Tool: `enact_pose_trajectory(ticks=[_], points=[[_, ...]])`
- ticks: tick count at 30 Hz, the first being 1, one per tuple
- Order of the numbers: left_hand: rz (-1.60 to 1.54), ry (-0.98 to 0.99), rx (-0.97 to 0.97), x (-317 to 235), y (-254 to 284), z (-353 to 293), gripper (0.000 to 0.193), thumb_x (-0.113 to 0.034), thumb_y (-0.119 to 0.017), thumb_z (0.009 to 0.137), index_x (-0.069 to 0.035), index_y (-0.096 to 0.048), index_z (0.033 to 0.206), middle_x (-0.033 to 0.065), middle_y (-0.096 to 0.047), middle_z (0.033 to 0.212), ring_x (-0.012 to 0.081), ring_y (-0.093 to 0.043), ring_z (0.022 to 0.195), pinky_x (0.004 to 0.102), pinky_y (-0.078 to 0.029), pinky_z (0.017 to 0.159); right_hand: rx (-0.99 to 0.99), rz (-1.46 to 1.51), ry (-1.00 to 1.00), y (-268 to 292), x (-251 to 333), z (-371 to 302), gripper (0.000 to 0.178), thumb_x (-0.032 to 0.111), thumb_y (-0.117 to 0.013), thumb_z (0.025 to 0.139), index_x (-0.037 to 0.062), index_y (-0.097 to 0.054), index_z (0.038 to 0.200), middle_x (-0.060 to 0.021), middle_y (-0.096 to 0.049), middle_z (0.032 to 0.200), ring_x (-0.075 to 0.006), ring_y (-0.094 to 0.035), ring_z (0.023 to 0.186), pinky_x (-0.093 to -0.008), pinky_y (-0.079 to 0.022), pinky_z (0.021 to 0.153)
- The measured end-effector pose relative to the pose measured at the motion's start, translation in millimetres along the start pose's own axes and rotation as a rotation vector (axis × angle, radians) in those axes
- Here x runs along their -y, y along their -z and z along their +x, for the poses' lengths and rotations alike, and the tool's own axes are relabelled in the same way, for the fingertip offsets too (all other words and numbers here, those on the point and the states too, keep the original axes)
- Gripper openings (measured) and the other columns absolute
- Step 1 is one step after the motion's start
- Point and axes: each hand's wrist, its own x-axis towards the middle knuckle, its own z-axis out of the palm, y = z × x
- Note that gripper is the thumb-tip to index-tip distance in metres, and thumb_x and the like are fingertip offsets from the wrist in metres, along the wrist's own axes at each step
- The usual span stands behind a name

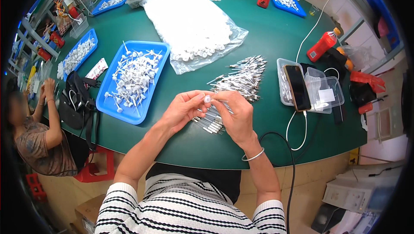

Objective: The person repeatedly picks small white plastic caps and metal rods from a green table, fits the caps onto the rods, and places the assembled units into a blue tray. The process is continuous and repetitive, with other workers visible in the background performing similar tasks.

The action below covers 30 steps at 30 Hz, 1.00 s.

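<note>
My left hand pinches a small round white plastic cap between thumb and fingertips. From the other side, my right hand closes its fingertips right beside the cap; whatever they grip is too small to make out. Just beyond and under both hands spreads a heap of thin metal rods with white sections. To the left is a blue tray of assembled pieces, white caps with thin stems. Past the hands, a large clear plastic bag lies full of white caps.
A smartphone with a white cable leans on clear plastic boxes at right. Red bottles stand or lie on the green table. A black backpack and a seated person are at left. A black cable hangs over the front edge.
</note>
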Motion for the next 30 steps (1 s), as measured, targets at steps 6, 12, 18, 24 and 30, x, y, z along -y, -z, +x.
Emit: enact_pose_trajectory(ticks=[6, 12, 18, 24, 30], points=[[0.054, -0.036, -0.028, 2.8, 0.3, 1.5, 0.028, -0.017, -0.056, 0.096, 0.001, -0.061, 0.117, 0.0029, -0.064, 0.086, 0.0067, -0.06, 0.077, 0.0208, -0.055, 0.068, 0.028, 0.063, -0.091, 1.7, -2.2, -2.9, 0.014, -0.002, -0.069, 0.077, 0.0033, -0.065, 0.089, -0.0088, -0.067, 0.083, -0.0241, -0.064, 0.074, -0.0327, -0.05, 0.065], [0.111, -0.08, -0.059, 4.3, -0.4, 1.4, 0.028, -0.018, -0.056, 0.096, 0.0, -0.062, 0.117, 0.0025, -0.064, 0.086, 0.0065, -0.06, 0.077, 0.0214, -0.054, 0.068, 0.045, 0.073, -0.092, 2.1, -3.8, -1.5, 0.013, -0.003, -0.069, 0.077, 0.0021, -0.065, 0.089, -0.0095, -0.067, 0.082, -0.0227, -0.065, 0.073, -0.031, -0.051, 0.065], [0.131, -0.083, -0.067, 3.9, -0.7, 1.4, 0.028, -0.018, -0.057, 0.095, 0.0, -0.062, 0.116, 0.0023, -0.064, 0.085, 0.0063, -0.06, 0.077, 0.0215, -0.054, 0.068, 0.048, 0.05, -0.067, 2.8, -1.6, -0.8, 0.016, -0.001, -0.07, 0.076, 0.0046, -0.066, 0.089, -0.0083, -0.066, 0.083, -0.0262, -0.063, 0.075, -0.035, -0.05, 0.065], [0.112, -0.083, -0.075, 1.9, 1.1, 0.7, 0.027, -0.015, -0.055, 0.096, 0.003, -0.061, 0.115, 0.005, -0.065, 0.091, 0.0076, -0.061, 0.077, 0.0211, -0.056, 0.068, 0.057, -0.009, 0.022, 0.3, -3.7, 1.3, 0.017, -0.001, -0.071, 0.074, 0.0047, -0.066, 0.089, -0.0082, -0.066, 0.083, -0.0263, -0.062, 0.075, -0.0347, -0.05, 0.065], [0.086, -0.118, -0.044, 5.5, -1.9, 0.4, 0.028, -0.017, -0.057, 0.095, 0.002, -0.062, 0.114, 0.0037, -0.065, 0.09, 0.0078, -0.062, 0.078, 0.0226, -0.056, 0.068, 0.031, -0.08, 0.104, -1.2, 0.0, -2.2, 0.019, -0.001, -0.072, 0.074, 0.0052, -0.067, 0.091, -0.0083, -0.066, 0.083, -0.0252, -0.061, 0.074, -0.0342, -0.049, 0.062]])
